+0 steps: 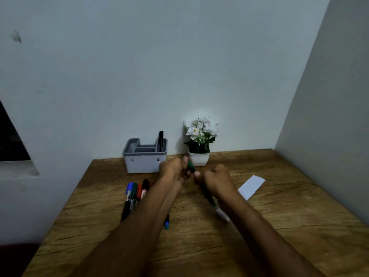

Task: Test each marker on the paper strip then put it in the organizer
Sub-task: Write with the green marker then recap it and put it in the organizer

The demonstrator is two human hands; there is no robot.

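Over the desk (199,236), my left hand (172,168) grips the green cap (190,165), my right hand (216,180) the marker (209,197); pull straight apart, paper strip (251,185) waiting at three o'clock.

hands (194,174) gripping green marker (191,166), desk (279,216)

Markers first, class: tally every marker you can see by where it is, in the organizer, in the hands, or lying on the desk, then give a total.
In the organizer: 1, the black marker
In the hands: 1, the green marker
Lying on the desk: at least 5, the pile, partly hidden by the left arm
Total: at least 7
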